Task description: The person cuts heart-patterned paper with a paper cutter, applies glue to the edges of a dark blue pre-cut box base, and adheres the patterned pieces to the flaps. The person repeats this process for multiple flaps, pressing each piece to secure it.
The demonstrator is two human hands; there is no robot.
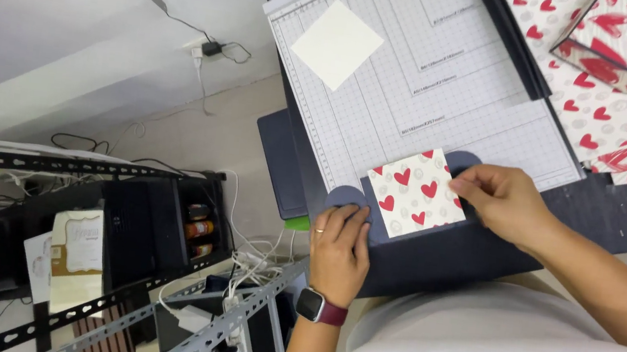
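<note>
Between both hands, heart-patterned square (416, 193) overlaps cutting board (453, 97) edge

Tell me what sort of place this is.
Probably a home craft desk: a gridded paper trimmer, sheets of heart-patterned paper, and a metal shelf of supplies beside it.

One flat rectangular cream-and-tan printed package (79, 260), standing upright on the black metal shelf rack (48, 165) to my left. Behind it, three small jars with orange and dark labels (198, 230), stacked in the rack's open cubby.
</note>
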